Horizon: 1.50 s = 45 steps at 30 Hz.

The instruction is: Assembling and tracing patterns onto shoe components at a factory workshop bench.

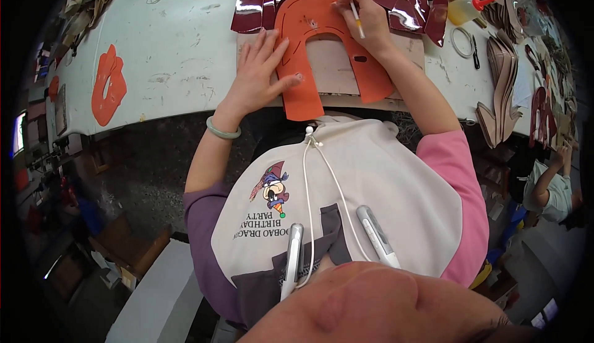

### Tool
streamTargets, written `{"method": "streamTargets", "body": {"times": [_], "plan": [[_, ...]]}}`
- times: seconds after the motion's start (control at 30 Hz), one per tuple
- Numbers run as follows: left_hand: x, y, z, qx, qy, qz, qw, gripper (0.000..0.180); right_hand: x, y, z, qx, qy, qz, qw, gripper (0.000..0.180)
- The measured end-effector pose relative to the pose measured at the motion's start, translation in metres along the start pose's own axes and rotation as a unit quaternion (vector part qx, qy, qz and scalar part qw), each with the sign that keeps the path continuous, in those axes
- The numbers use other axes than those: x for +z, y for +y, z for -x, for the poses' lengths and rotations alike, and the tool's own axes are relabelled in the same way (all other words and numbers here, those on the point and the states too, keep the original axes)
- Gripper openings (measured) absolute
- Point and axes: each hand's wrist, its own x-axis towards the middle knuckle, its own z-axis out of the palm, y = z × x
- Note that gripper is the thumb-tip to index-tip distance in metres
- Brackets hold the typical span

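An orange U-shaped template [296,24] with narrow slots lies at the table's front edge, its two legs toward me. My left hand [263,64] rests on its left leg with the fingers spread. In my right hand [366,24] is a slim white and yellow marking pen [357,16], its tip end hidden by my fingers, at the template's upper right edge. Beneath and beyond the template lie shiny dark red leather pieces [408,2]. A pale board [337,64] shows through the template's opening.
A smaller orange template [108,89] lies at the left. To the right are a yellowish squeeze bottle [461,11] with a red nozzle, a tape ring [461,41], a black pen [475,52] and stacked beige pieces [500,89]. Another person [547,185] works at the far right.
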Motion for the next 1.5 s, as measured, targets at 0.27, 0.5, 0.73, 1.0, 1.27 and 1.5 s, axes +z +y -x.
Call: {"method": "streamTargets", "body": {"times": [0.27, 0.5, 0.73, 1.0, 1.27, 1.5], "plan": [[0.0, 0.001, 0.002, -0.026, -0.072, -0.017, 0.997, 0.084, 0.012, 0.013, -0.005, -0.084, 0.025, 0.037, 0.995, 0.014], [-0.003, 0.007, -0.002, -0.012, -0.095, -0.063, 0.993, 0.083, 0.003, 0.024, -0.011, -0.1, -0.012, -0.069, 0.992, 0.013], [-0.005, 0.007, 0.0, -0.029, -0.088, -0.047, 0.995, 0.077, -0.004, -0.018, 0.004, -0.249, 0.068, 0.088, 0.962, 0.02], [-0.005, 0.011, 0.0, -0.028, -0.078, -0.037, 0.996, 0.077, 0.007, -0.058, 0.041, 0.07, -0.346, -0.04, 0.935, 0.012], [-0.003, 0.009, 0.0, -0.031, -0.081, -0.039, 0.995, 0.077, 0.034, -0.048, 0.056, -0.139, -0.243, -0.029, 0.959, 0.018], [-0.005, 0.01, 0.002, -0.038, -0.079, -0.031, 0.996, 0.077, -0.047, -0.032, 0.049, 0.047, -0.182, -0.02, 0.982, 0.012]]}}
